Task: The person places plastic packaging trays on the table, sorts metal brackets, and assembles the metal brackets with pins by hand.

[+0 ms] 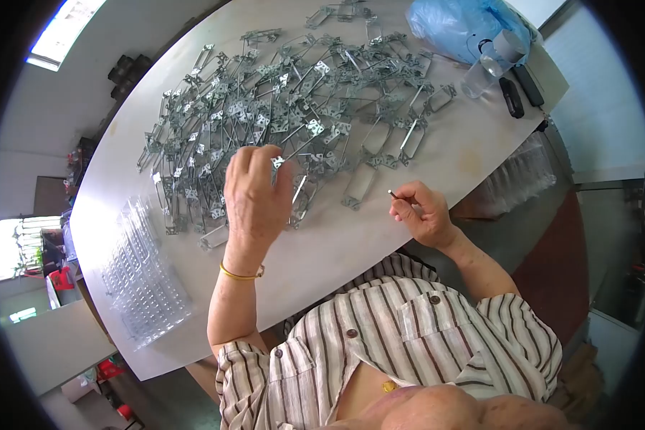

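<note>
My left hand (253, 193), with a yellow bracelet at the wrist, is over the near part of a large pile of metal brackets (265, 107). Its fingers are bent and the thumb stands apart from them; bits of bright metal show in the gap. To the right, my right hand (424, 215) is closed above the near edge of the table, pinching a small thin rod (393, 194) with a pale tip between thumb and forefinger. A loose wire-like bracket (360, 185) lies between the two hands, touching neither.
Clear plastic blister trays (147, 276) lie on the table (330, 251) at the left. At the far right are a blue plastic bag (462, 29), a clear bottle (484, 72) and a black object (511, 98). More clear plastic (519, 179) sits beyond the right table edge.
</note>
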